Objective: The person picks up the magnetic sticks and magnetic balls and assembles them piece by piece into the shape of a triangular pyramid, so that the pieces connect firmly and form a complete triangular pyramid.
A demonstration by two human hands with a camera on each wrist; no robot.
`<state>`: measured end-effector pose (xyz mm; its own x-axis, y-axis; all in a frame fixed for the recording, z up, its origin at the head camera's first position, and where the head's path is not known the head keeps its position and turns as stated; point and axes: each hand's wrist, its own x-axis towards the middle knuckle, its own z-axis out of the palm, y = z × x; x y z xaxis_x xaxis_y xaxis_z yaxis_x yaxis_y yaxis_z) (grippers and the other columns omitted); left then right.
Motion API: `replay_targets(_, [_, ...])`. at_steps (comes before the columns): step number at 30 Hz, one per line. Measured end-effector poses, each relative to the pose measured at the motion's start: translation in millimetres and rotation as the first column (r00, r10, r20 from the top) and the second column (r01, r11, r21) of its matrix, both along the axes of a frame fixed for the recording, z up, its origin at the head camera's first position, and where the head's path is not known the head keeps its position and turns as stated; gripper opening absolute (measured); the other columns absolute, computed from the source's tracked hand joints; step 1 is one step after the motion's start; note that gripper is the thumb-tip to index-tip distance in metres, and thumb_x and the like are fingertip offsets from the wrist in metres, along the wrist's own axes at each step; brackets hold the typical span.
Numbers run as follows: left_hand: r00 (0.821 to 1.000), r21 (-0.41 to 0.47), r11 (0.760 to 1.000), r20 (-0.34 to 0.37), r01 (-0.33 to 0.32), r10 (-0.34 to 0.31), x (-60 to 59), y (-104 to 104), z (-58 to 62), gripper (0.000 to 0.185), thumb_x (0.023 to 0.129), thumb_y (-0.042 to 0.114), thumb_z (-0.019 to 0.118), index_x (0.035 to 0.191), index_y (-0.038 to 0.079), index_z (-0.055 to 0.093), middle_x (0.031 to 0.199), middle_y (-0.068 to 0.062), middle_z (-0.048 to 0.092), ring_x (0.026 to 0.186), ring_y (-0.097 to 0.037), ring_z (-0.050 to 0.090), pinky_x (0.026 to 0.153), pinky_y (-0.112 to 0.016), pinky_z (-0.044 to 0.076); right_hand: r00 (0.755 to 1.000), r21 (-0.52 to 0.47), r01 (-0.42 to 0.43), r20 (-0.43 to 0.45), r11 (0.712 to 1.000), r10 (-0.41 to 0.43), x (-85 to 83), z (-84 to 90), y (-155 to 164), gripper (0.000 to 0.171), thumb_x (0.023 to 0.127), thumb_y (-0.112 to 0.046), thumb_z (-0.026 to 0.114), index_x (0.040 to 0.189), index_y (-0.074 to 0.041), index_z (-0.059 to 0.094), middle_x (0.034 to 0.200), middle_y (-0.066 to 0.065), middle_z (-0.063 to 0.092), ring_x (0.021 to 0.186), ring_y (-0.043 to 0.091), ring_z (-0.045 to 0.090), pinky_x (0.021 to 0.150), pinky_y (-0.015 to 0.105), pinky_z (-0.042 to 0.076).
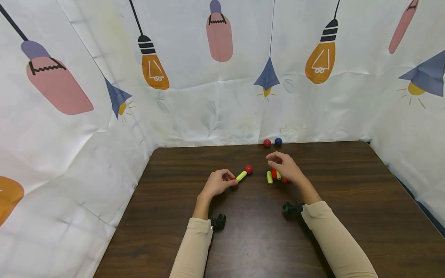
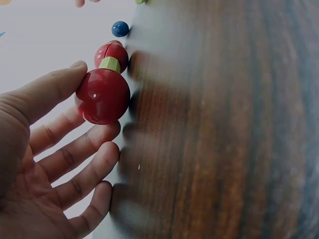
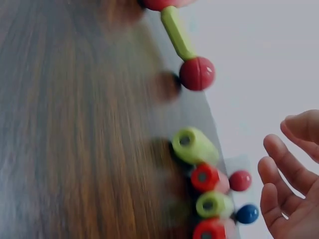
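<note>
My left hand (image 1: 216, 183) holds a red ball (image 2: 103, 96) between thumb and fingers, low at the table. A yellow-green stick (image 1: 241, 176) runs from this ball to a second red ball (image 1: 248, 169), touching both, like a small dumbbell. To the right, my right hand (image 1: 284, 166) hovers with nothing in it, its fingers loosely bent. Near it lie two short yellow-green tubes (image 3: 197, 146) and two red tubes (image 3: 204, 178), side by side, with holes in their ends. The hand partly hides them in the head view.
At the table's far edge sit another red ball (image 1: 267, 143) and a blue ball (image 1: 278, 141). The dark wooden table (image 1: 167, 193) meets a white cloth (image 1: 194, 112) printed with lamps, hanging behind and along the sides.
</note>
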<state>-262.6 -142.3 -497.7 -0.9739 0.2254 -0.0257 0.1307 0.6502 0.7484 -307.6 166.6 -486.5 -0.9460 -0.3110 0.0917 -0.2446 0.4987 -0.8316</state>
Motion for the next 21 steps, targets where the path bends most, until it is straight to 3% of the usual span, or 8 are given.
replay_targets(9, [1.000,-0.012,1.000,0.008,-0.007,0.008,0.1,1,-0.9,0.017,0.089,0.035,0.081,0.090,0.020,0.073,0.081,0.002,0.069,0.071,-0.014,0.059,0.064,-0.028,0.045,0.990,-0.068,0.129,0.065,0.989,-0.124,8.6,-8.7,38,0.038,0.106,-0.027,0.057,0.135,-0.003,0.060,0.129,0.019,0.063,0.106,0.030,0.057,0.086,0.034,0.049])
replay_targets(15, [1.000,0.004,1.000,0.011,-0.007,0.007,0.7,2,0.3,0.018,0.089,0.036,0.081,0.091,0.020,0.074,0.082,0.002,0.071,0.071,-0.014,0.060,0.066,-0.030,0.046,0.988,-0.027,0.114,0.104,0.993,-0.111,14.4,-16.7,55,0.035,0.105,-0.017,0.059,0.136,-0.003,0.059,0.127,0.022,0.061,0.103,0.030,0.058,0.080,0.033,0.052])
replay_targets(21, [1.000,0.009,1.000,0.006,-0.014,0.014,0.0,2,0.2,0.019,0.087,0.036,0.082,0.089,0.019,0.074,0.081,0.001,0.071,0.070,-0.013,0.059,0.065,-0.029,0.045,0.990,0.064,0.081,0.110,0.995,-0.088,17.7,-22.5,62,0.035,0.101,-0.010,0.064,0.136,-0.005,0.061,0.132,0.023,0.061,0.107,0.034,0.058,0.082,0.035,0.050])
